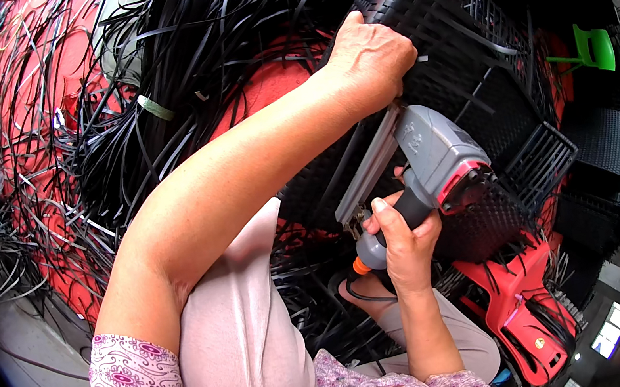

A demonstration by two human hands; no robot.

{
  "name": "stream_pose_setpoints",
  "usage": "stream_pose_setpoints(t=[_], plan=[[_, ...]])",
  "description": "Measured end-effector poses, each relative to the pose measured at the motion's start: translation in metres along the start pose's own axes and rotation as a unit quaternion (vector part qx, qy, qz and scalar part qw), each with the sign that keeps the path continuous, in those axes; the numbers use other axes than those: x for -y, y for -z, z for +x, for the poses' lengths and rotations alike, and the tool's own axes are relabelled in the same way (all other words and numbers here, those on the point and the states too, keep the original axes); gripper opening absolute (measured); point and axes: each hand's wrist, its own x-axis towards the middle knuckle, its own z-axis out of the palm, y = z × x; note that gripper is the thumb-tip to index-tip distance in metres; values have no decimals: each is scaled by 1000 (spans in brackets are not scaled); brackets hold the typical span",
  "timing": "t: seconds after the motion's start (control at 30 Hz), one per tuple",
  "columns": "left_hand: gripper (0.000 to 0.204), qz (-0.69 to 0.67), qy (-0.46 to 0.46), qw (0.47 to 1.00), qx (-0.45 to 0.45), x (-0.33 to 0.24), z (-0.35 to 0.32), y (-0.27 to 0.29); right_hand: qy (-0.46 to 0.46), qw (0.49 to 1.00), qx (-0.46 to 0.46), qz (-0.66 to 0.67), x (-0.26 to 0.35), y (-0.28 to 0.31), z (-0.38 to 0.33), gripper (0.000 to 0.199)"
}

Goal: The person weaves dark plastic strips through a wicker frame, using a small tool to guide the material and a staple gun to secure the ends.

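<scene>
A woven black strip panel [464,98] stands tilted before me, with open slatted bars along its side. My left hand [374,60] reaches across from the left and is closed on the panel's near edge. In my right hand [410,246] is a grey pneumatic staple gun [440,143], gripped by its dark handle. Its nose points up at the panel just under my left hand; whether it touches is hidden by that hand. The gun's long magazine [366,169] slants down to the left. An orange fitting [361,265] joins its base to a dark air hose [369,295].
Loose black plastic strips [172,78] lie in a large tangle over a red surface [56,47] at the left. Near the right stands a red plastic chair [520,314]. Farther off are a green chair [594,47] and more woven black pieces [603,142].
</scene>
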Motion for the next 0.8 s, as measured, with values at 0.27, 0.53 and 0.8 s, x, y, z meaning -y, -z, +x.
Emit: stream_pose_setpoints(t=[0.27, 0.53, 0.8], plan=[[19, -14, -14, 1000, -10, 4, -2, -1, 27, 995, 6, 99, 1, 40, -5, 16], [22, -29, -37, 996, -73, 0, -9, 1, 125, 986, -90, 57, 59, 200, -16, 26], [30, 11, -70, 991, -110, -12, -10, -4, 114, 927, -319, -158, 63, 383, -80, 48]])
